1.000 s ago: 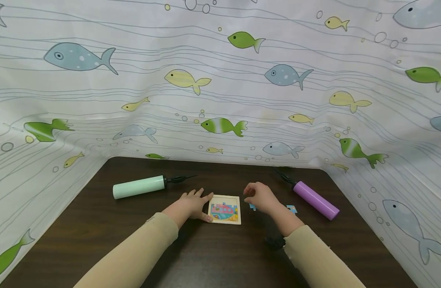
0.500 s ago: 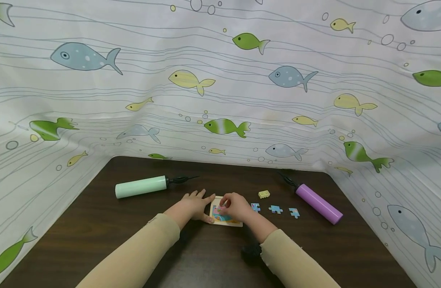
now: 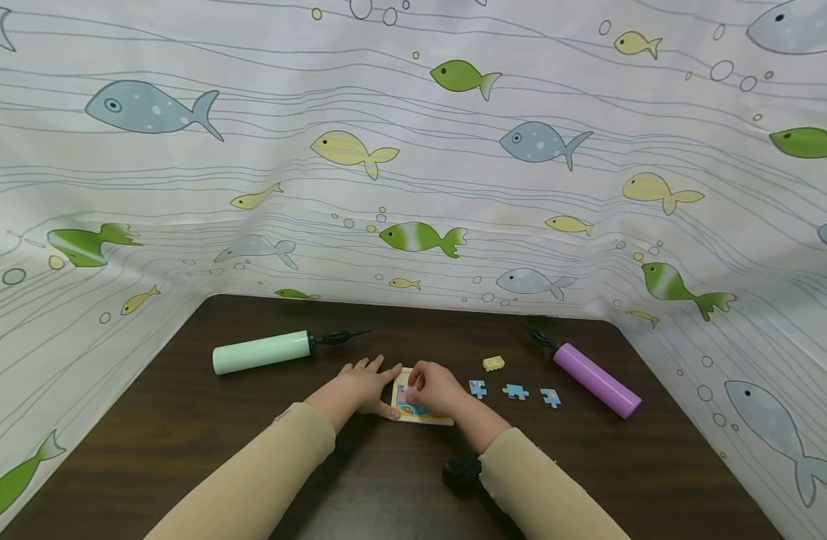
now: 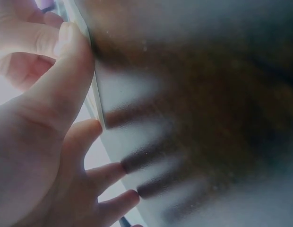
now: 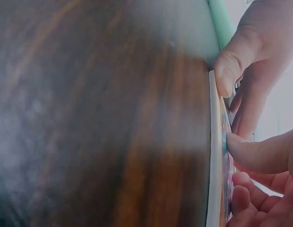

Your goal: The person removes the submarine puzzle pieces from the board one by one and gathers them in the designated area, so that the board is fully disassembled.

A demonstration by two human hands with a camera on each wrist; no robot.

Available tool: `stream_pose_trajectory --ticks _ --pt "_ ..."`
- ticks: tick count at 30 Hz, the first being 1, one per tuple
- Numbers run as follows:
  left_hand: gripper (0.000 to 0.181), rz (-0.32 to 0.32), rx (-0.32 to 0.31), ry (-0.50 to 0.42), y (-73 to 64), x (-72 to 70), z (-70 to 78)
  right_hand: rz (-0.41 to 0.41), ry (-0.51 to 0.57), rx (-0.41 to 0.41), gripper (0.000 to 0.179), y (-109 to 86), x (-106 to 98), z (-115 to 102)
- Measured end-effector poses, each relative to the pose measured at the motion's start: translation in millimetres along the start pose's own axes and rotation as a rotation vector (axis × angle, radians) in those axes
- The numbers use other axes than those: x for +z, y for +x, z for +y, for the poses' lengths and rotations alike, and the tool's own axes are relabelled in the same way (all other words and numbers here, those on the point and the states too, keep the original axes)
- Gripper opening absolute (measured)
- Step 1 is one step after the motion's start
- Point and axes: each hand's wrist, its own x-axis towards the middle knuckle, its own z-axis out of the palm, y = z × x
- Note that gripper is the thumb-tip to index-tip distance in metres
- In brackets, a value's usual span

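Pale wood borders a small jigsaw tray (image 3: 427, 421), lying flat on a dark wood-grain surface (image 3: 400, 487) between a person's two hands, its printed picture pink, blue and orange. The left hand (image 3: 368, 385) lies with its fingers spread, gripping nothing; its thumb and index fingertip touch the tray's left edge, steadying it, it seems. The right hand (image 3: 437, 385) reaches over the picture with thumb and fingers curled close together, touching its face. Whether they pinch a piece cannot be told, as the fingers cover the spot.

The step in hand looks like seating or pressing in a piece. Judging by what lies loose, the next move would call for reaching right for another.

Just right of the right hand, three blue jigsaw pieces lie apart in a row: one nearest (image 3: 477, 388), a middle one (image 3: 515, 391), and the farthest (image 3: 551, 397). Beyond them sits a yellow toy brick (image 3: 494, 363). Farther out are a mint-green cylinder (image 3: 261, 352), left, and a purple cylinder (image 3: 597, 380), right, both black-tipped. Fish-printed white fabric (image 3: 359, 202) hangs behind.
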Motion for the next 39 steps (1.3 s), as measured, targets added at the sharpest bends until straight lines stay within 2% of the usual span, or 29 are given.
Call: stream_pose_trajectory --ticks 7,13,20,29,32,39 --pt "0.095 -0.003 -0.004 0.002 0.4 0.0 -0.8 0.004 -0.019 0.002 0.024 0.4 0 -1" --pt "0.094 -0.002 -0.006 0.003 0.5 -1.0 -0.1 0.014 0.027 0.011 0.024 -0.3 0 -2" --pt "0.094 0.000 -0.005 -0.013 -3.0 -1.6 0.5 0.027 0.140 -0.022 0.006 -1.1 -3 3" --pt "0.095 -0.003 -0.005 -0.027 -3.3 -2.2 2.3 0.019 0.383 0.006 0.004 -8.7 -19 7" --pt "0.095 -0.007 -0.008 -0.026 -1.9 -1.6 2.0 0.017 0.384 0.002 0.004 -14.8 -30 10" --pt "0.096 -0.005 -0.006 -0.030 -1.7 -0.3 0.5 0.027 0.253 0.000 0.005 -35.6 -70 27"
